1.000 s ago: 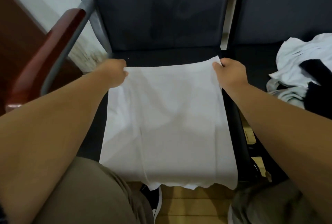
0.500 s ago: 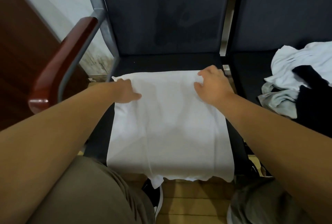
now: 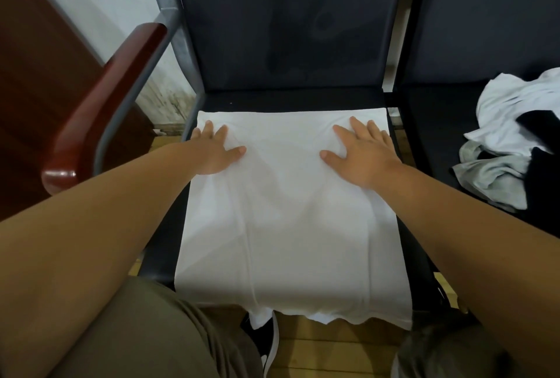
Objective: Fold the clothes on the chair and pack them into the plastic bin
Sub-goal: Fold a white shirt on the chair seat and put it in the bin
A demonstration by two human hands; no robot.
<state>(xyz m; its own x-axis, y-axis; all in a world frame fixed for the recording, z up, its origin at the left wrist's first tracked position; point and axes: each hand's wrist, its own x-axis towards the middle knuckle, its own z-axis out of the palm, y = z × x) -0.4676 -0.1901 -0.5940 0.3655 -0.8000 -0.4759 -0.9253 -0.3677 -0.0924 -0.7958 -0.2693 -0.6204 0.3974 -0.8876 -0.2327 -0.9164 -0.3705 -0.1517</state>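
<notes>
White shirt (image 3: 288,220): one piece, laid flat as a rough rectangle on the seat of the near chair (image 3: 288,28). Its near hem hangs over the seat's front edge, above a wooden floor (image 3: 333,353).

Nearest the camera: two knees in trousers (image 3: 136,332), with one black shoe with a white sole (image 3: 268,344) showing between them, under the hem.

Hands, count two, both bare forearms reaching forward over the shirt.
- Left hand (image 3: 216,150): palm down on the shirt near its far left corner. The fingers are straight and a little spread, and the thumb points inward. It grips nothing and only presses on the cloth.
- Right hand (image 3: 360,153): same pose near the far right corner, flat, fingers straight, thumb pointing inward toward the left. It holds nothing.
The two hands are well apart, with smooth cloth between them.

Beyond the hands, a strip of dark seat shows, then the dark backrest.

Chairs, count two, side by side. One reddish wooden armrest (image 3: 103,104) stands at the left. On the second chair (image 3: 485,13) lies one loose pile of clothes (image 3: 512,135) with white, grey and black cloth; the number of pieces cannot be told.
</notes>
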